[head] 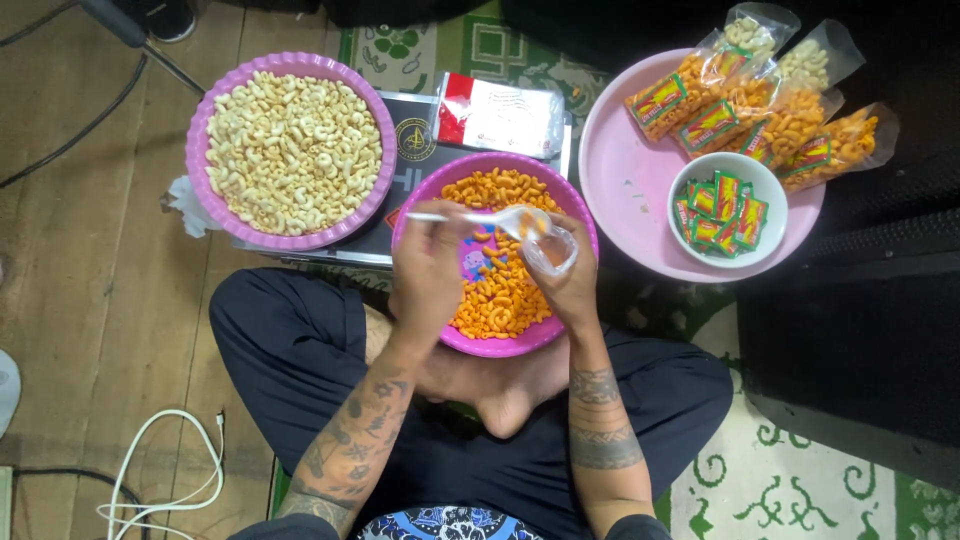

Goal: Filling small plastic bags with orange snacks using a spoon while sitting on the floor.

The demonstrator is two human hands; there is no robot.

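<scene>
At frame centre, the left hand [428, 270] grips a white spoon [480, 217], tipping it into a small clear bag [553, 247] pinched open by the right hand [572, 285]; the bag's contents are hard to make out. Both hands hover over 1 purple bowl [575, 205] of orange snacks, hiding much of it. Upper left sits 1 purple bowl of pale snacks [290, 150]. Upper right, a pink tray [620, 170] bears about 5 filled packets [760, 110], overlapping, and 1 white bowl of labels [727, 210].

A wooden floor [90, 250] carries a green patterned rug [780, 480] at right and a white cable [160, 470] near left.
</scene>
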